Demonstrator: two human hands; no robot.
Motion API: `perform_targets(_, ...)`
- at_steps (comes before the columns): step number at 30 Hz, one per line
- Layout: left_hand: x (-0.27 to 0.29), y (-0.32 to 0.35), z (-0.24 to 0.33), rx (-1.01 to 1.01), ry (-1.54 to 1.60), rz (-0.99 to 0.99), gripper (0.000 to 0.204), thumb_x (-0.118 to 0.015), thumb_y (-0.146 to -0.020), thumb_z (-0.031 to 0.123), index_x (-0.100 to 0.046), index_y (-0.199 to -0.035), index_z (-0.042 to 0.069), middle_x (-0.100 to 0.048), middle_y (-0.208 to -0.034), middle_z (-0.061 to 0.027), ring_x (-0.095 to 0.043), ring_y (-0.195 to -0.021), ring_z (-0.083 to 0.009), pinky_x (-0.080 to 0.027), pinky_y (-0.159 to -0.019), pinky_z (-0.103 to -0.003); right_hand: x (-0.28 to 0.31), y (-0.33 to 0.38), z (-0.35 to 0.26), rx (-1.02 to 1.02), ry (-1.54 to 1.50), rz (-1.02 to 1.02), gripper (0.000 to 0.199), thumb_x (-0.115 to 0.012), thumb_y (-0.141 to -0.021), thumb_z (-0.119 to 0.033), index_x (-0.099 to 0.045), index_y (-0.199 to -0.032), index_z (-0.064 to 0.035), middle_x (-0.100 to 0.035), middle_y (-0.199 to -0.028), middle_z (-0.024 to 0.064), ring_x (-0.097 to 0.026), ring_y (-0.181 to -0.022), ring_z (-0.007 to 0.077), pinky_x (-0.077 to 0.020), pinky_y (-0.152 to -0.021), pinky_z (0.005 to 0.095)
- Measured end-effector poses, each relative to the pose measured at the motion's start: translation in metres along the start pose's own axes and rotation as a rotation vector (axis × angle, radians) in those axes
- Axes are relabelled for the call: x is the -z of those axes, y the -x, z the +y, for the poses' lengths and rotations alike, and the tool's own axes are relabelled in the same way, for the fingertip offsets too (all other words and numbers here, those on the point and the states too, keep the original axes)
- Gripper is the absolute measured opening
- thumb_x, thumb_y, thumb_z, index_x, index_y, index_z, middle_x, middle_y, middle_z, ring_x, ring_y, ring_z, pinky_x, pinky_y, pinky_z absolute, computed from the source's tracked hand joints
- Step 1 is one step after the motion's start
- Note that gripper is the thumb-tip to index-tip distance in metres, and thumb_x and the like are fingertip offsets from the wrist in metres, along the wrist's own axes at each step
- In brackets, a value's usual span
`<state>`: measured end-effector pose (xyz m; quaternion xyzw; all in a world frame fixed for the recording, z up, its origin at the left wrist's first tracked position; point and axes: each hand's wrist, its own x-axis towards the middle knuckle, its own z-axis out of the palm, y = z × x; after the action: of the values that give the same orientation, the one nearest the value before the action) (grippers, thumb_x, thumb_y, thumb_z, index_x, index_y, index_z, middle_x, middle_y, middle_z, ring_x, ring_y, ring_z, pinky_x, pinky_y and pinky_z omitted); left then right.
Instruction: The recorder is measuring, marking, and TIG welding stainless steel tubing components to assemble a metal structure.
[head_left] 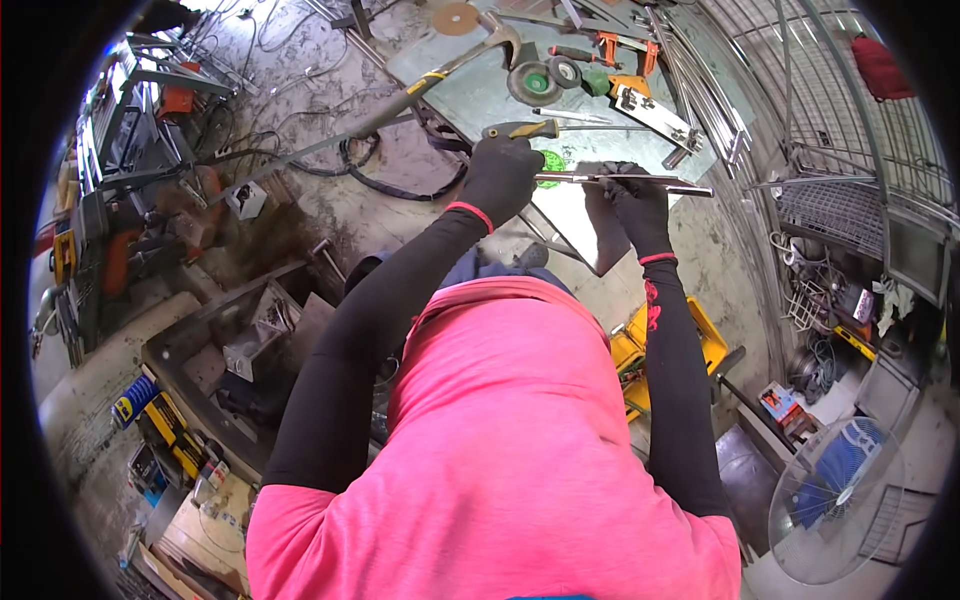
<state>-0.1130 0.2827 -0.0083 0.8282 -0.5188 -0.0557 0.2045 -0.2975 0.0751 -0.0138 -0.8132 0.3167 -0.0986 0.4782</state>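
Pink shirt (520, 420) foremost, you hold a slim metal rod (690, 189): fingers of your right hand (636, 200) curl around it, one end jutting rightward past them, while your left hand (503, 178) grips the other. Red marking (653, 316) on your right sleeve (682, 410), behind the fingers, is unreadable.

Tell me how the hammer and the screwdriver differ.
The hammer has a broad, curved metal head; the screwdriver has a thin, straight shaft. The hammer slants across the view, while the screwdriver runs nearly level, handle to the left. In the picture, the screwdriver's handle is right by the left hand; the hammer is farther off. Both have some yellow on their handles.
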Motion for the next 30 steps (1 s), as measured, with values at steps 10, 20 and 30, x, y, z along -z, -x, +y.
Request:
perform_targets(10,-0.001,0.011,0.006,0.085,0.040,-0.030,0.017,-0.083,-0.084,0.020,-0.079,-0.099,0.012,-0.070,-0.099,-0.0093,-0.069,-0.099,-0.0322,-0.054,-0.083,-0.048,-0.011,0.010,0.019,0.058,0.034,0.041,0.027,-0.081,-0.097,-0.006,-0.073,-0.122,-0.0006,-0.077,-0.105,0.0062,-0.072,-0.096,0.0135,-0.0564,-0.087,0.0284)
perform_targets(20,-0.004,0.027,0.008,0.121,0.097,0.117,0.026,-0.074,-0.085,0.014,-0.078,-0.110,0.012,-0.072,-0.109,-0.0079,-0.068,-0.103,-0.0295,-0.052,-0.087,-0.046,-0.020,0.007,0.043,0.342,0.428,0.221,0.023,-0.080,-0.097,-0.027,-0.079,-0.114,-0.0115,-0.078,-0.105,0.0114,-0.077,-0.096,0.0335,-0.0617,-0.082,0.0436)
perform_targets(30,-0.017,0.034,0.000,0.123,0.187,0.212,0.032,-0.074,-0.086,0.010,-0.078,-0.117,0.010,-0.073,-0.114,-0.0068,-0.068,-0.105,-0.0301,-0.053,-0.089,-0.046,-0.021,0.003,0.036,0.257,0.266,0.157,0.022,-0.080,-0.097,-0.021,-0.079,-0.116,-0.0091,-0.078,-0.106,0.0118,-0.077,-0.097,0.0322,-0.0620,-0.084,0.0407)
